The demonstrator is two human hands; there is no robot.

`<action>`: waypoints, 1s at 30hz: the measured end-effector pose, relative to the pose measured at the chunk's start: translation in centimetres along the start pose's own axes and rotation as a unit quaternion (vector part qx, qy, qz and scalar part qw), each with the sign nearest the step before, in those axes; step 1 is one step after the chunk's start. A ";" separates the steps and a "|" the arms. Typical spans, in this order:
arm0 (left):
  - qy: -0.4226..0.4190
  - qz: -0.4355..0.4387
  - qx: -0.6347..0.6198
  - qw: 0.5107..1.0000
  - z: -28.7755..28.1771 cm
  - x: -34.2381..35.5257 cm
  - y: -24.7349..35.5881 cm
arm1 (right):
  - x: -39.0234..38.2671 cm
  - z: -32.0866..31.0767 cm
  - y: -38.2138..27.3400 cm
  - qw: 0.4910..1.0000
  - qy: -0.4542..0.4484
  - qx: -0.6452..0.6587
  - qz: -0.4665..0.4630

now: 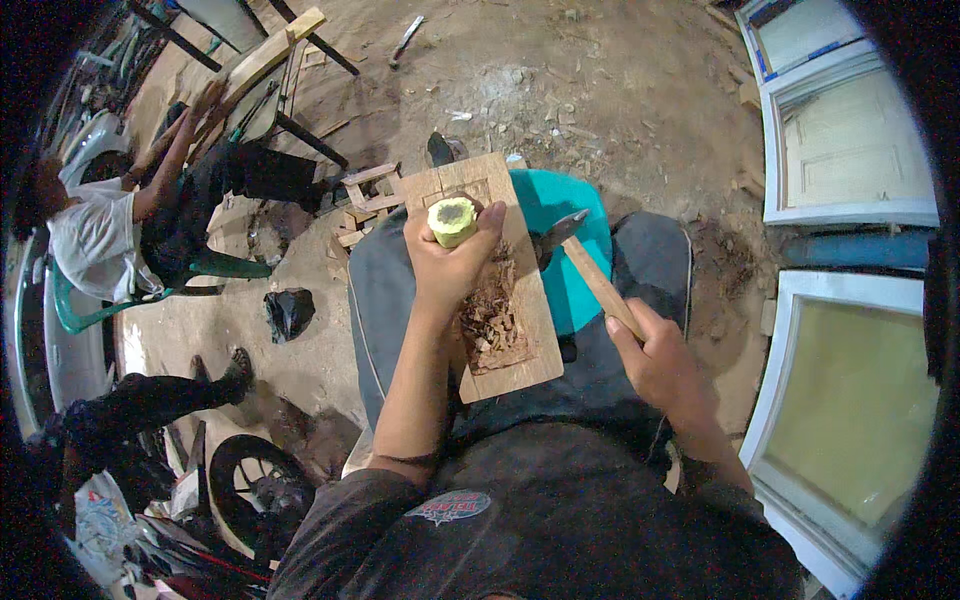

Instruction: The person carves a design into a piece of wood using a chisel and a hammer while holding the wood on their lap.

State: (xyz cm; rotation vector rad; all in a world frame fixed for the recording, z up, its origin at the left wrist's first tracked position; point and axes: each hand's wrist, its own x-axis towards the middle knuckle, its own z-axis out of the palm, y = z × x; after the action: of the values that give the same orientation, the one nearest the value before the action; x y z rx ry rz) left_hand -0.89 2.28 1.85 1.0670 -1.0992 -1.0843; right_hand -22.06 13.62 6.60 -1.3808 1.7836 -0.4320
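Wrapped around the pale yellow handle of a chisel (452,218) is my left hand (450,268). The chisel stands upright over a wooden board (540,350), its blade hidden below my fist. A rectangular recess is carved into the board, and loose wood shavings (495,325) fill its nearer part. My right hand (655,360) grips the wooden handle of a hammer (600,285) to the right of the board. The dark hammer head is raised beside the board's right edge, apart from the chisel. The board slants across my lap, over a turquoise seat (588,200).
White-framed panels (785,370) stand along the right side. On the left, a person (100,230) sits on a green chair with hands on a wooden piece. Another person's leg (150,405) and a motorbike wheel (250,480) are lower left. A black bag (289,313) lies on the floor.
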 end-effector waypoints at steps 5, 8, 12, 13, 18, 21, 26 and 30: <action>-0.052 0.007 0.038 0.998 -1.0 0.1 -0.7 | -0.7 0.4 0.6 0.996 0.015 0.082 -0.008; -0.070 0.112 0.068 0.989 -1.0 0.4 -0.3 | -0.7 1.3 1.6 0.987 0.018 0.138 -0.076; -0.105 0.003 -0.027 0.994 -1.0 -0.2 -1.4 | -1.8 -0.3 0.0 0.977 0.009 0.191 -0.099; -0.116 0.044 -0.004 0.992 -0.9 0.1 -1.0 | -2.2 -0.9 -1.4 0.972 0.020 0.202 -0.119; -0.137 0.059 0.052 0.987 -1.6 0.2 -1.0 | -1.5 -1.2 -3.7 0.959 0.022 0.174 -0.221; -0.156 0.095 0.079 0.980 -1.9 0.1 -0.7 | -1.0 -1.7 -4.1 0.983 -0.011 0.037 -0.177; -0.128 0.157 0.112 0.973 -1.4 -0.1 -0.2 | 0.0 -2.9 -2.8 0.953 0.088 0.132 -0.258; -0.166 0.119 0.072 0.976 -1.6 0.0 -0.3 | -0.5 -2.4 -3.2 0.904 0.184 0.274 -0.272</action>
State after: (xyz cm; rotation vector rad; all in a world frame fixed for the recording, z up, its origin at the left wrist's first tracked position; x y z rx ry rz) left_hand 0.63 2.40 1.33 0.8544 -1.5520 -1.0225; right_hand -21.86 12.50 10.42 -1.4139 1.3505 -1.4595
